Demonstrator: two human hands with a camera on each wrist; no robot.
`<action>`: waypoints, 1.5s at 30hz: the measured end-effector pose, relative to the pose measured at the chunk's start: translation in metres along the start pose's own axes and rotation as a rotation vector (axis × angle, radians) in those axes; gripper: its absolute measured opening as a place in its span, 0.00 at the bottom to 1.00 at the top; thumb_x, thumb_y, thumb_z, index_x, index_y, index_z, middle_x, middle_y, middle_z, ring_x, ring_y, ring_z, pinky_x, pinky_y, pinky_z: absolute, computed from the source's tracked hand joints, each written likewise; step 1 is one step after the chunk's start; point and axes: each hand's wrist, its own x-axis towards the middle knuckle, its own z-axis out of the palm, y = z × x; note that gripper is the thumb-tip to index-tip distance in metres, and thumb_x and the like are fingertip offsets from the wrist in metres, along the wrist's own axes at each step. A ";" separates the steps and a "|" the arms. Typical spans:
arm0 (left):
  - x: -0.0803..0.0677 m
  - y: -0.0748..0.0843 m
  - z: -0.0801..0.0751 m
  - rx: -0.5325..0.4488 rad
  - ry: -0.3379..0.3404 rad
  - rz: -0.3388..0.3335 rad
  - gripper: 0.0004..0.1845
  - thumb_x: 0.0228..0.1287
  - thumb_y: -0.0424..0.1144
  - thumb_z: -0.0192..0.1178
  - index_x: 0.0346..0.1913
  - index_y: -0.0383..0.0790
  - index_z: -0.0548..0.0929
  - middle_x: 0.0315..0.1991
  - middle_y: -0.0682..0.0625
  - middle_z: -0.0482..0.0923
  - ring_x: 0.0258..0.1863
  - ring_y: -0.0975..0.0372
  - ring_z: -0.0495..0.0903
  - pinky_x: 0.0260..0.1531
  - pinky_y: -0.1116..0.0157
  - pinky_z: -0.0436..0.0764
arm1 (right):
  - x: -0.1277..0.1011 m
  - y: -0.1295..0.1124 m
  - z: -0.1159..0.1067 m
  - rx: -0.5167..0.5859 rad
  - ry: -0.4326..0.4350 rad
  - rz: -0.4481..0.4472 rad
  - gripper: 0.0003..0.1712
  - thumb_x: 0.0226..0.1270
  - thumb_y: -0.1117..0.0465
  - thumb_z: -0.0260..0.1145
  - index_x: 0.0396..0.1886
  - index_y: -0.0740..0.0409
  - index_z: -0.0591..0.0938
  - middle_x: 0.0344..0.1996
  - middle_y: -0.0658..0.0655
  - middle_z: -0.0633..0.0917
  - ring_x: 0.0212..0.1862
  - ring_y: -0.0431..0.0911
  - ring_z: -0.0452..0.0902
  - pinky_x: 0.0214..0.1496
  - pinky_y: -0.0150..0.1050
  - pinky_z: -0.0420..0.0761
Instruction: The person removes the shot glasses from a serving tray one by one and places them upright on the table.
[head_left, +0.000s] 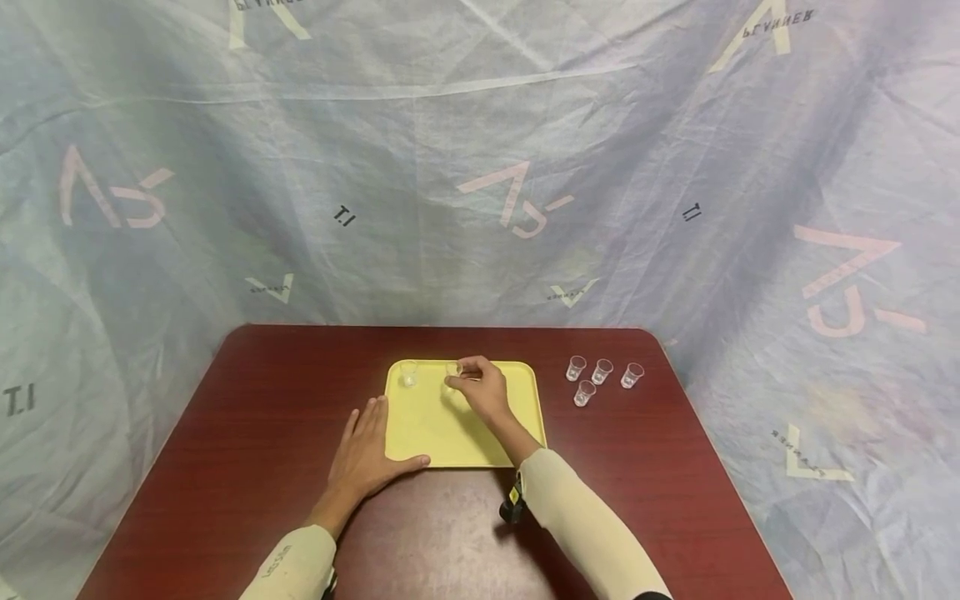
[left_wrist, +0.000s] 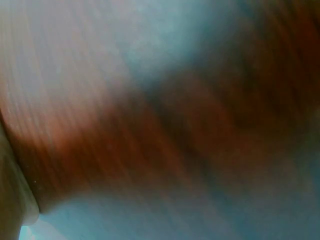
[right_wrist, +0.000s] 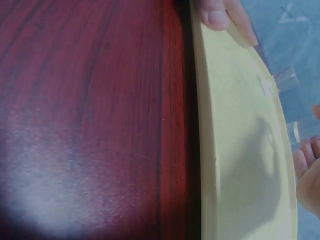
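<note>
A yellow tray (head_left: 442, 433) lies on the dark red table (head_left: 225, 433). My right hand (head_left: 480, 387) reaches over the tray's far side and pinches a small clear cup (head_left: 452, 377) by its rim; the cup (right_wrist: 305, 131) also shows in the right wrist view by my fingers (right_wrist: 302, 162). A second clear cup (head_left: 407, 373) stands in the tray's far left corner, seen as well in the right wrist view (right_wrist: 281, 80). My left hand (head_left: 367, 450) lies flat on the table, its thumb (right_wrist: 216, 12) on the tray's near left corner. The left wrist view is only a blur.
Several small clear cups (head_left: 600, 377) stand in a cluster on the table right of the tray. A wrinkled pale sheet (head_left: 480, 167) hangs behind and around the table. The table's rounded edges lie close on both sides.
</note>
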 end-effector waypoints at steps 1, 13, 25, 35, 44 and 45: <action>0.000 0.000 0.000 -0.002 0.002 -0.001 0.85 0.49 0.94 0.63 0.93 0.34 0.48 0.94 0.37 0.51 0.94 0.44 0.50 0.95 0.42 0.41 | -0.001 0.000 -0.001 0.007 0.008 0.001 0.25 0.68 0.57 0.82 0.60 0.64 0.89 0.51 0.61 0.91 0.52 0.48 0.88 0.57 0.41 0.92; 0.001 -0.001 0.000 -0.005 -0.004 -0.005 0.85 0.49 0.94 0.62 0.93 0.34 0.47 0.94 0.38 0.50 0.95 0.45 0.50 0.95 0.43 0.40 | -0.018 0.004 -0.019 0.067 0.082 -0.023 0.21 0.67 0.59 0.84 0.55 0.61 0.90 0.50 0.62 0.92 0.50 0.45 0.87 0.52 0.31 0.89; 0.001 0.001 0.000 -0.004 0.013 0.009 0.84 0.50 0.93 0.64 0.93 0.34 0.49 0.94 0.37 0.51 0.94 0.43 0.51 0.94 0.41 0.42 | -0.042 0.004 -0.039 0.103 0.075 -0.002 0.21 0.66 0.60 0.84 0.57 0.60 0.91 0.53 0.62 0.92 0.50 0.43 0.86 0.53 0.33 0.88; -0.002 -0.003 0.001 -0.008 0.024 0.011 0.83 0.51 0.93 0.63 0.94 0.35 0.47 0.94 0.36 0.50 0.94 0.42 0.51 0.94 0.40 0.42 | -0.052 0.012 -0.055 0.136 0.132 -0.017 0.18 0.64 0.65 0.85 0.52 0.61 0.93 0.51 0.66 0.94 0.46 0.41 0.87 0.50 0.26 0.87; -0.002 0.000 -0.001 -0.018 -0.010 -0.003 0.84 0.51 0.93 0.63 0.94 0.36 0.45 0.95 0.38 0.47 0.95 0.43 0.48 0.95 0.41 0.38 | -0.060 0.015 -0.078 0.127 0.168 -0.020 0.18 0.63 0.67 0.85 0.52 0.63 0.93 0.52 0.68 0.94 0.45 0.39 0.86 0.49 0.25 0.87; -0.002 0.000 -0.001 -0.018 -0.012 -0.004 0.84 0.51 0.93 0.63 0.94 0.36 0.45 0.95 0.37 0.47 0.95 0.43 0.48 0.95 0.41 0.38 | -0.061 0.015 -0.080 0.129 0.172 -0.017 0.18 0.63 0.66 0.85 0.52 0.63 0.93 0.52 0.68 0.94 0.45 0.38 0.86 0.49 0.25 0.87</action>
